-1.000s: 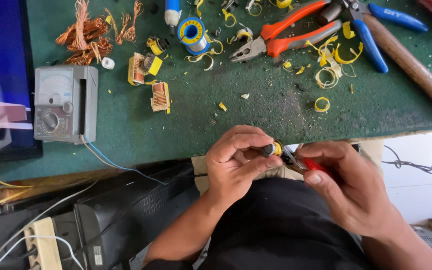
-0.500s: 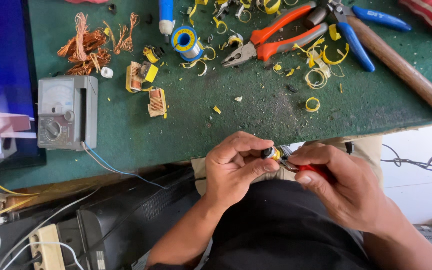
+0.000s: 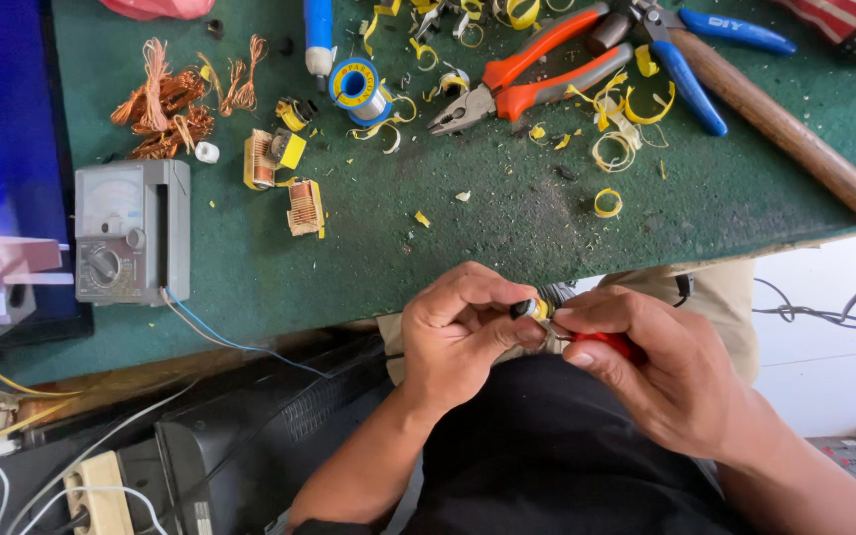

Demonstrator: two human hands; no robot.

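while the small dark component wrapped in yellow tape sits pinched between thumb and fingers of the left hand, it hangs over the lap just off the near edge of the green felt-covered desk, with nothing under it but dark cloth. the left hand is clamped on it; the right hand is closed around a red-handled tool whose tip meets the component, though the tip itself is hidden by the fingers. the likely trouble, as i judge it, is a slip: the tool is pushed toward the left thumb, and if it skids off the small tape-slick body it could jab the fingertip or flick the part down into the lap or onto the tangle of wires and the white power strip below. too much force could also tear fine winding wire, like the loose copper wire bundles lying on the desk. further out lie two small yellow-taped coil bobbins, a grey analogue meter, a blue spool of solder, orange-handled pliers and curls of yellow tape scrap, all well apart from the hands.
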